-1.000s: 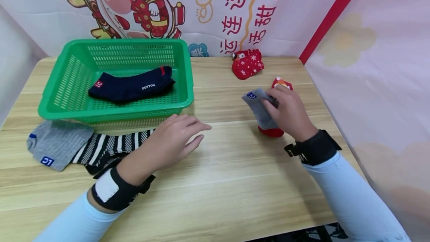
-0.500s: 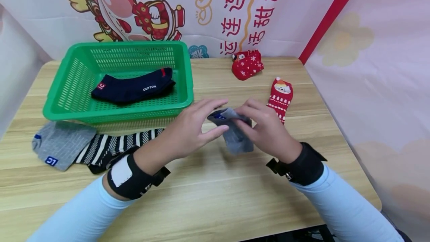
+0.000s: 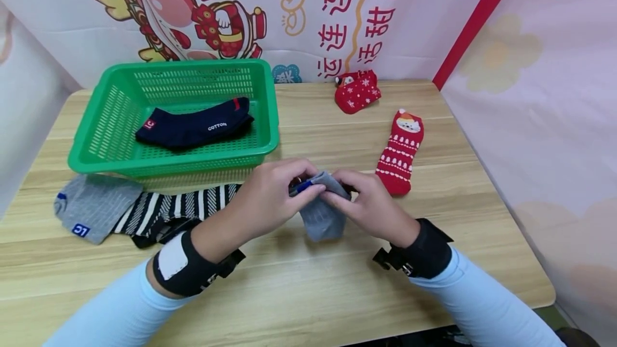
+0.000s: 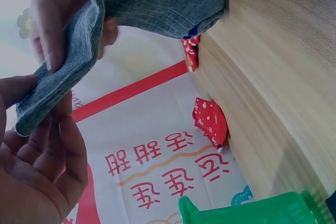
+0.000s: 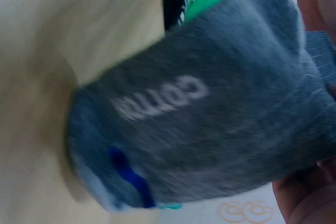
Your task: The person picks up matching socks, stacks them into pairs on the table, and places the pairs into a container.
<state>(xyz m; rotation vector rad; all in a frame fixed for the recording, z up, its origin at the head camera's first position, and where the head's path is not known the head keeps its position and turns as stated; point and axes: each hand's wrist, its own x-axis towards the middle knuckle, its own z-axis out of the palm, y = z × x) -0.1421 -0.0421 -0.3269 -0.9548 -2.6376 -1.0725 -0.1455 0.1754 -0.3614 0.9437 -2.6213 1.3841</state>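
Both of my hands hold a grey sock (image 3: 322,221) by its opening, above the middle of the table. My left hand (image 3: 273,193) pinches the cuff edge near a blue label, thumb on the near side. On the other side of the cuff, my right hand (image 3: 370,202) grips with thumb and fingers. The foot of the sock hangs down between them, toe toward the tabletop. In the right wrist view the sock (image 5: 194,108) shows the word COTTON and a blue stripe by the toe. The left wrist view has the left hand (image 4: 44,171) pinching the cuff's end.
A green basket (image 3: 173,166) with navy socks (image 3: 195,125) in it stands at the back left. Before it lie another grey sock (image 3: 98,205) and a striped black-and-white sock (image 3: 178,206). A red patterned sock (image 3: 400,154) lies at right, a red snowflake sock (image 3: 358,92) behind.
My right hand has brought the grey sock left and nearer, away from the red patterned sock, which now shows whole. My left hand has come in from the left and taken the cuff.
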